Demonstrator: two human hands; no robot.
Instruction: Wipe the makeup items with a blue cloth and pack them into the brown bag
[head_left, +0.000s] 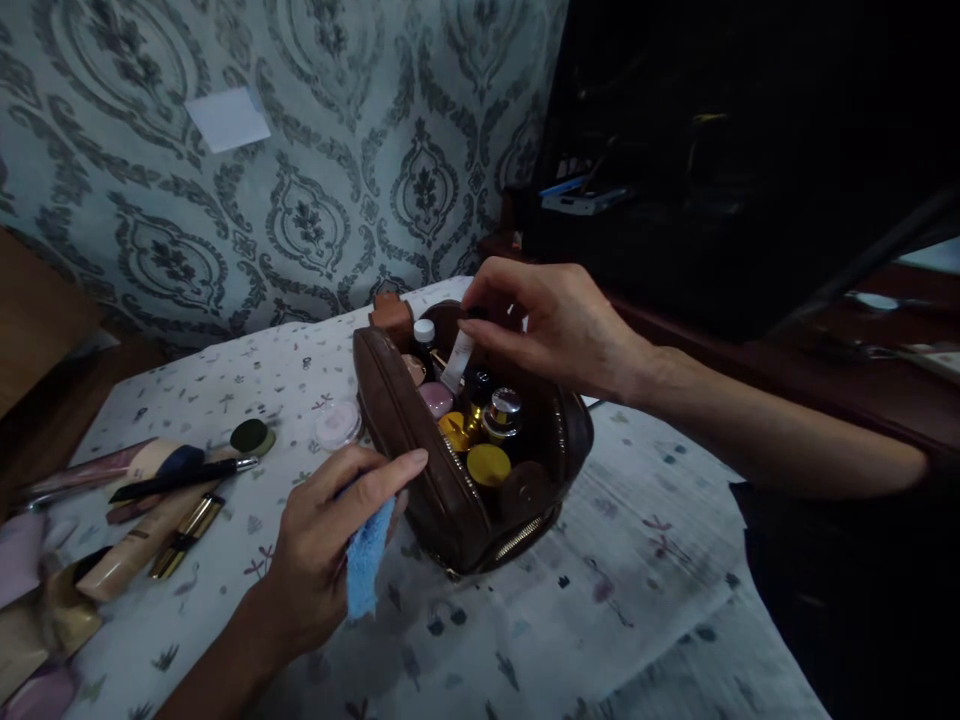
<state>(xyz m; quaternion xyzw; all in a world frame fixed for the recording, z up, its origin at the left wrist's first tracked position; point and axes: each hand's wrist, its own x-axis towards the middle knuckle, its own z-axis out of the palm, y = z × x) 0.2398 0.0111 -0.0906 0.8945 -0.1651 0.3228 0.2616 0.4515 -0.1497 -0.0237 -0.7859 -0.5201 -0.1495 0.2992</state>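
Observation:
A brown zippered cosmetic bag [409, 425] stands unzipped, filled with several bottles and jars. My right hand [536, 315] reaches over its far side, thumb and fingers pinching the top of a small white tube [459, 358], which points down among the contents. My left hand [330, 530] is closed around a blue cloth [369, 565] beside the bag's near left side, with a fingertip close to the leather. Inside the bag are a yellow-lidded jar [489, 465], a silver-capped bottle [502, 412] and a white-capped bottle [424, 335].
On the patterned tablecloth [660, 600], makeup items lie to the left, among them a beige tube [135, 545], a black pen-like item [176, 480] and a gold-and-black tube [187, 535]. A round clear-lidded compact [337, 425] and a dark green lid [253, 437] lie left of the bag.

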